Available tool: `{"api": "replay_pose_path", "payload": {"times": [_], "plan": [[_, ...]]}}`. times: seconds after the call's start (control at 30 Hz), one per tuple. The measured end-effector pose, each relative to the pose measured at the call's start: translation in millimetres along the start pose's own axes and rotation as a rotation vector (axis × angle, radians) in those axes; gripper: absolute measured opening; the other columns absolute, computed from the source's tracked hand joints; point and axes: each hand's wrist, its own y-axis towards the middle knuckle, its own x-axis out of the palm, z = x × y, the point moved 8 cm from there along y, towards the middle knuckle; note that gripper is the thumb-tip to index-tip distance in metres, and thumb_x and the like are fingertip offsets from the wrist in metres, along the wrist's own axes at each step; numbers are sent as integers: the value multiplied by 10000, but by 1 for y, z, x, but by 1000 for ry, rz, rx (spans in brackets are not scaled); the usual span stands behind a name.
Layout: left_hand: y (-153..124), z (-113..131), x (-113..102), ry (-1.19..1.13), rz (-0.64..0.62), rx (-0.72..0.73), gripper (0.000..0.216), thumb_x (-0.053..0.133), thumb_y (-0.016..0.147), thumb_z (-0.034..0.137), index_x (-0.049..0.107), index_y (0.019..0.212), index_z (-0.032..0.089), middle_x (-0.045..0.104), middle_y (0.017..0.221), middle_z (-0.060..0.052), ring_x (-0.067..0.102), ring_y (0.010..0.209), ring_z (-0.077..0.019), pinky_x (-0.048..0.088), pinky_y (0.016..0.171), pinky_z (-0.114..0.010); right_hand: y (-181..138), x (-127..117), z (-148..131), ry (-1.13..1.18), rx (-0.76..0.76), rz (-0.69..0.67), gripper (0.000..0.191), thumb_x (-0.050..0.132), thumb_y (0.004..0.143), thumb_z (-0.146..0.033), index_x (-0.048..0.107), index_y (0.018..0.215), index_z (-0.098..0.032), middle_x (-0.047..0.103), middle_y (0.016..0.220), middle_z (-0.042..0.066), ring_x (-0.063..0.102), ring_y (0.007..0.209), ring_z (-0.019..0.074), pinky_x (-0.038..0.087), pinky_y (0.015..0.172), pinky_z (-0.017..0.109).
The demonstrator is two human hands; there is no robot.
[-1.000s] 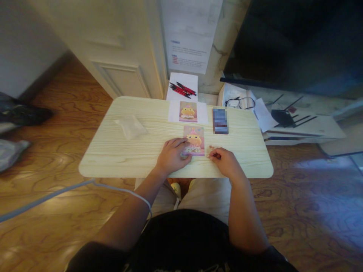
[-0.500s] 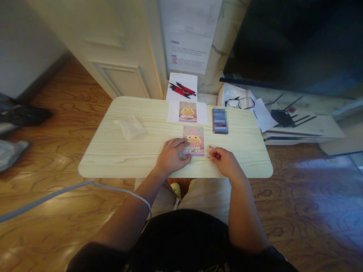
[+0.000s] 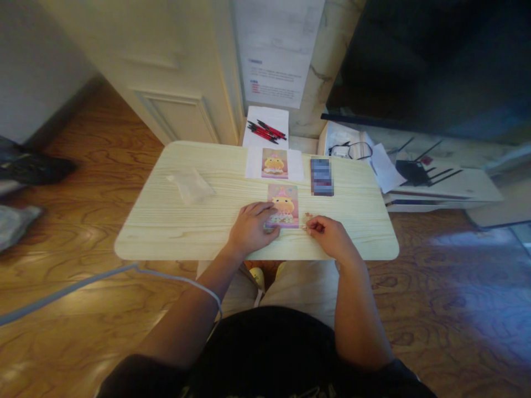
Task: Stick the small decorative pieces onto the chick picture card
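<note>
A picture card [image 3: 286,205] with a yellow cartoon figure in a pink party hat lies on the table. My left hand [image 3: 252,225] rests over its left edge, fingers stretched out and thumb at the lower corner. To the right of the card are a few small brownish pieces [image 3: 307,215], too small to make out. My right hand [image 3: 329,234] is beside them, thumb and fingertips pinched together. Whatever lies between those fingertips is hidden. Farther back, a similar picture [image 3: 275,163] sits on a white sheet [image 3: 295,165].
The pale wood-grain table [image 3: 166,232] bears a clear plastic bag [image 3: 191,187] at the left and a phone [image 3: 322,177] with a blurred screen at the right. Red and black pens [image 3: 266,131] lie on paper behind it. A light cable [image 3: 178,277] passes across my left forearm.
Almost nothing differs. Both hands keep their places, and the card lies where it was; my right fingertips have shifted at most slightly among the small pieces.
</note>
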Motion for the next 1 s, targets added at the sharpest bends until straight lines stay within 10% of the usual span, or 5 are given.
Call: {"api": "replay_pose_path", "payload": {"times": [1.0], "plan": [[0, -2, 2, -17, -16, -22, 431, 664, 848, 388, 697, 1268, 296, 646, 1414, -47, 581, 1283, -306, 436, 1111, -509, 3, 5, -8, -90, -47, -15, 31, 729, 870, -235, 744, 896, -229, 678, 967, 30, 641, 827, 166, 521, 792, 308]]}}
